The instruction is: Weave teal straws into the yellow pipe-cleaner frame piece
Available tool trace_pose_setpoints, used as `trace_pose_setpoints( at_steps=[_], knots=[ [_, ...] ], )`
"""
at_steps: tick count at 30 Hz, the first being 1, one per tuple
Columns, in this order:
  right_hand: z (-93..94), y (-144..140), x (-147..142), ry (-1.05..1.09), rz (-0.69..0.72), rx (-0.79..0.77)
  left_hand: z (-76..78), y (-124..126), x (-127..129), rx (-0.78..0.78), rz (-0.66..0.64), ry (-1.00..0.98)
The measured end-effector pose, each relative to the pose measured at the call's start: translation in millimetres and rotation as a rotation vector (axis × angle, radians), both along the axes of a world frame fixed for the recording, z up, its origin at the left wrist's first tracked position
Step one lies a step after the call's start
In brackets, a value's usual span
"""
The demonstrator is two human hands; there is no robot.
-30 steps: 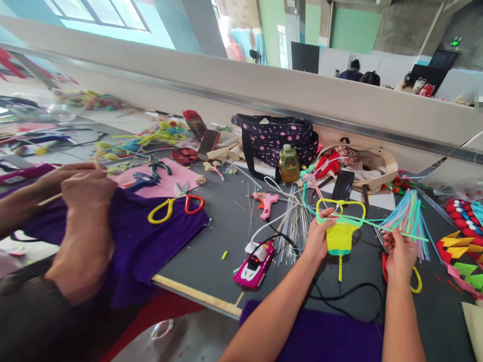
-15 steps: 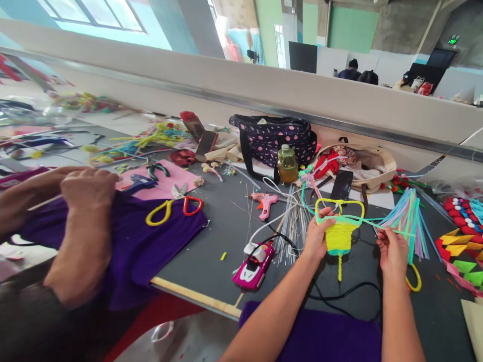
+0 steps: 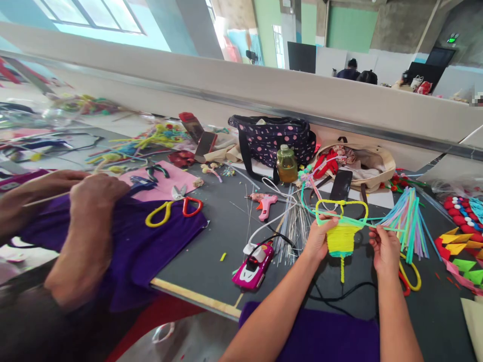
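Over the table I see a yellow pipe-cleaner shape [image 3: 340, 239], wrapped solid in the middle, with a green band low down and a stem below. Its upper left edge is pinched by my left hand [image 3: 319, 237], closed on the frame and the green strand there. A mint-green pipe cleaner [image 3: 362, 221] crosses the front of the shape, level with the top of the wrapped part. My right hand [image 3: 385, 247] pinches that strand right of the shape, the free end sticking out beyond the fingers. Yellow-and-red scissors [image 3: 414, 275] lie partly hidden behind the right hand.
Pastel pipe cleaners [image 3: 409, 221] fan out at right. Thin wires [image 3: 292, 241], a pink glue gun [image 3: 267, 205] and a magenta car-shaped power strip [image 3: 253, 266] lie left of my hands. Farther back stand a bottle [image 3: 287, 166] and a dotted bag [image 3: 271, 143]. A co-worker's hands [image 3: 94, 193] are at left.
My right hand has moved left, closer to the yellow shape, with the green pipe cleaner. The shape has shifted slightly right. The co-worker's hand has moved a little right.
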State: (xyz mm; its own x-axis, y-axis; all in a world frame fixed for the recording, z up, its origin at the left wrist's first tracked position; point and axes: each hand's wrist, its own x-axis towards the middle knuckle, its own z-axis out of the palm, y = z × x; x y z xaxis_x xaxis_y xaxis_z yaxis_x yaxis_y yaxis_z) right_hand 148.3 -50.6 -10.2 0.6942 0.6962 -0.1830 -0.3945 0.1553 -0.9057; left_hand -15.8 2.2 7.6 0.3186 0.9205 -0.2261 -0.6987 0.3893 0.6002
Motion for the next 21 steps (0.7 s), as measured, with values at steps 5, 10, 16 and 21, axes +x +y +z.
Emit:
trace_pose_setpoints(
  at_steps=[5,10,16,21],
  knots=[
    [3.1,1.3,-9.3,0.003,0.007,0.047,0.6,-3.3,1.3,0.037,-0.033,0.000],
    [4.2,1.7,-16.5,-0.040,0.062,0.068,1.8,-6.1,1.9,0.062,-0.078,0.009],
    [2.4,2.1,-18.8,-0.032,0.018,0.077,2.0,-7.0,4.9,0.055,-0.064,0.017],
    [2.8,2.3,-17.9,-0.033,-0.057,0.072,-8.2,-4.3,8.8,0.048,0.191,0.189]
  ],
)
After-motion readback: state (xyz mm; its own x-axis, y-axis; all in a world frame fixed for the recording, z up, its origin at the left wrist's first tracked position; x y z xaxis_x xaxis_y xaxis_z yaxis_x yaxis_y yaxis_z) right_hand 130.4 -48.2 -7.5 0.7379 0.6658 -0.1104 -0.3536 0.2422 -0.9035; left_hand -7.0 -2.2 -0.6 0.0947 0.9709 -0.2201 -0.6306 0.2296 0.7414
